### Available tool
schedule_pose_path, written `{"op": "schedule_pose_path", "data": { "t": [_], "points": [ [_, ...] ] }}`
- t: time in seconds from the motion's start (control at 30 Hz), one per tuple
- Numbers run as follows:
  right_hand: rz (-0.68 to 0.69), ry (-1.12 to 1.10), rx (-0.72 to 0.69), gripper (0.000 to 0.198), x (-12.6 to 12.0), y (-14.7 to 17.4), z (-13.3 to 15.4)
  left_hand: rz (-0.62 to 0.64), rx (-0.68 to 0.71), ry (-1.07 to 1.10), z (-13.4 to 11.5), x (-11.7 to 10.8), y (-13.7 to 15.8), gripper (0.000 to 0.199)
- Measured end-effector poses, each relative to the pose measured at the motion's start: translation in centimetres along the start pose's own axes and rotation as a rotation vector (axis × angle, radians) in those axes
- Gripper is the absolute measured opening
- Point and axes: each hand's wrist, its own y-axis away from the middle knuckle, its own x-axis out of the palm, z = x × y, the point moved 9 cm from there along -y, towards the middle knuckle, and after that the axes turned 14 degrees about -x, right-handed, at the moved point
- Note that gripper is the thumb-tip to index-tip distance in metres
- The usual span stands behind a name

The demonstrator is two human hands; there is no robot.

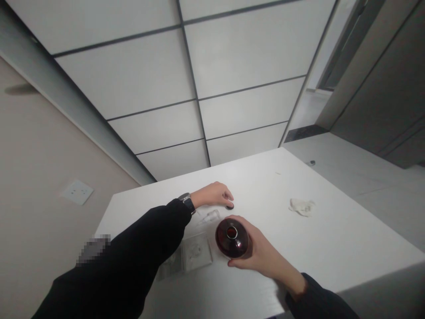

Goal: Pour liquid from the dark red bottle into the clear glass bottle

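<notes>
White table (259,186) across the lower middle of view: flat, pale, near part in shade. At near right, dark right sleeve (318,299) over the table edge. At near left, bulky black left sleeve (159,239) across the table, in the way of its left part and of one side of a clear case (207,261). Inside the case: small pale contents, too blurred to identify.

To the right of the case: right hand (257,248), partly open in a curve, wrapped around a dark red bottle (239,243). Thumb on the near side, fingers on the far side. Bottle above the right-middle of the near table area, mouth uncovered and facing the camera; base hidden, contact with table impossible to tell.

Just beyond the case: small clear piece (211,216), lying on the table. Next, left hand (215,193), with watch (187,203) at the wrist. Fingers bent and nearly together, tips touching a small dark cap (229,207); firm grip or mere contact impossible to tell.

Farther right, well apart from both hands: crumpled tissue (300,207) on the table.

Beyond the table: left wall (40,177) with socket plate (79,192); light panels (239,53) with dark strips behind; at right, pale floor (361,173) and tall grey cabinet (375,93).
</notes>
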Motion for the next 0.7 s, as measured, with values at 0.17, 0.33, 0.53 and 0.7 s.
{"op": "schedule_pose_path", "data": {
  "t": [0.17,0.33,0.53,0.7],
  "points": [
    [0.011,0.025,-0.001,0.089,0.0,0.7,0.0,-0.154,-0.062,0.083,1.2,-3.6,6.1,0.048],
    [0.073,0.037,0.005,0.097,0.6,1.3,-0.1,-0.353,-0.234,0.173,5.4,-2.9,19.2,0.059],
    [0.102,0.024,-0.01,0.101,0.9,1.9,-0.3,-0.447,-0.438,0.672,10.4,7.8,27.2,0.105],
    [0.116,0.079,-0.012,0.103,1.0,2.8,-0.5,-0.648,-0.567,0.806,11.4,12.0,27.4,0.078]
  ]
}}
